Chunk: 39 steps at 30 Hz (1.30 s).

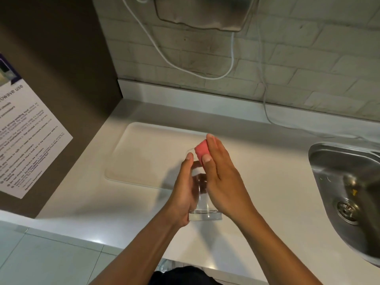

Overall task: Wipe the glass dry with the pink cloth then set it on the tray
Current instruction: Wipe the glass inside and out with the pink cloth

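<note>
One white tabletop is carrying a pale tray at far left. Over the tray's near right corner, the left grip is curling round the clear glass, while the right grip is pinching the pink cloth at its far rim.

Tray lies on counter, left of sink; glass seemingly above its edge
</note>
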Each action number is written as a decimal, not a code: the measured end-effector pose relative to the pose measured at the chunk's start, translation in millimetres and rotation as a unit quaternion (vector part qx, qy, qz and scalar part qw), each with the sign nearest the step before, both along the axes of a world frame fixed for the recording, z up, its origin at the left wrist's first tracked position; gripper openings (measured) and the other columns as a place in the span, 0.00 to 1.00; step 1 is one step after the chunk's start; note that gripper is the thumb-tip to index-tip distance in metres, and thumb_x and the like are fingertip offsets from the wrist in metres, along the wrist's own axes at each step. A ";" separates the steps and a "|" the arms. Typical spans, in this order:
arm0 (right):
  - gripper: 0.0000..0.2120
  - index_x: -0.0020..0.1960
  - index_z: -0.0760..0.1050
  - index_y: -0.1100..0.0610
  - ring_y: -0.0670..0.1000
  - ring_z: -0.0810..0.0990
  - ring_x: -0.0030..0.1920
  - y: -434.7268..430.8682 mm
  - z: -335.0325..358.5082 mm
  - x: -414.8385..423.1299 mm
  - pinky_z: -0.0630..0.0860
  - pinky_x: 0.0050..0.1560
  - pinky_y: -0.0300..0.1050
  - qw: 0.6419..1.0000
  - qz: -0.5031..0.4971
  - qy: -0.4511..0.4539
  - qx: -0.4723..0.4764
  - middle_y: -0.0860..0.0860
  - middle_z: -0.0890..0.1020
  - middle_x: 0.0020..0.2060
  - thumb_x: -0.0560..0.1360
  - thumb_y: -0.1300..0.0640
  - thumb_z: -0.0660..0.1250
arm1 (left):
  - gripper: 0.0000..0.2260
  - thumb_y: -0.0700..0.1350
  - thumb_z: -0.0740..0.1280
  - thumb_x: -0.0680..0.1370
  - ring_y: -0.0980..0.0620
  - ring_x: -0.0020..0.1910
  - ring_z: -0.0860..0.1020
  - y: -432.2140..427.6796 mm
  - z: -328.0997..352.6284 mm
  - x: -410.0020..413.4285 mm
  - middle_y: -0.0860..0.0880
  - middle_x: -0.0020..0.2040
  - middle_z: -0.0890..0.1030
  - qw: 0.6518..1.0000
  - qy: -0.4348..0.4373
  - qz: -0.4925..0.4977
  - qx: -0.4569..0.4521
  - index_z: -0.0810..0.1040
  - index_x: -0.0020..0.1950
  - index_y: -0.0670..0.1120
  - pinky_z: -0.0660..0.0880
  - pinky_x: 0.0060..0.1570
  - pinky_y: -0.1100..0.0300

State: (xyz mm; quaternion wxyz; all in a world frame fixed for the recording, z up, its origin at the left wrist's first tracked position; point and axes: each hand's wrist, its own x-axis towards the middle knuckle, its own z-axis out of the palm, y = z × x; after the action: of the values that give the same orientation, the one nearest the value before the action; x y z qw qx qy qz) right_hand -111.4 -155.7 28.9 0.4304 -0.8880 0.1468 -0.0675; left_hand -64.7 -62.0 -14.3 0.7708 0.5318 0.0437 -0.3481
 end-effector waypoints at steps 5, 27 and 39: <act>0.24 0.78 0.43 0.31 0.35 0.46 0.78 15.1 -7.0 -30.8 0.50 0.76 0.42 0.993 0.093 0.004 -0.072 0.32 0.42 0.79 0.85 0.42 0.45 | 0.26 0.65 0.55 0.83 0.47 0.60 0.86 8.6 3.4 10.1 0.46 0.57 0.89 1.000 -0.005 0.027 -0.010 0.83 0.64 0.49 0.79 0.61 0.52; 0.25 0.80 0.46 0.37 0.38 0.47 0.79 12.8 -2.3 -34.6 0.50 0.79 0.41 0.992 0.102 -0.007 -0.071 0.35 0.45 0.81 0.85 0.44 0.47 | 0.31 0.71 0.56 0.80 0.44 0.61 0.85 11.3 4.4 12.5 0.42 0.60 0.87 0.999 0.021 0.044 -0.002 0.83 0.65 0.50 0.79 0.64 0.47; 0.24 0.79 0.47 0.32 0.34 0.46 0.78 5.6 8.1 -41.5 0.47 0.78 0.39 0.995 0.092 0.035 0.001 0.30 0.47 0.79 0.84 0.41 0.46 | 0.36 0.75 0.61 0.74 0.36 0.64 0.83 1.4 2.6 10.4 0.37 0.62 0.85 0.993 0.088 0.078 -0.020 0.81 0.68 0.49 0.77 0.66 0.38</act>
State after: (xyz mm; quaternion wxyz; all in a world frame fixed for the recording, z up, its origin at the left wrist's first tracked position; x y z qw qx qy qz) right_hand -152.8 -150.1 37.0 0.4302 -0.8992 0.0800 0.0038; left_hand -54.3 -60.7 -11.8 0.7990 0.4786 0.1459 -0.3335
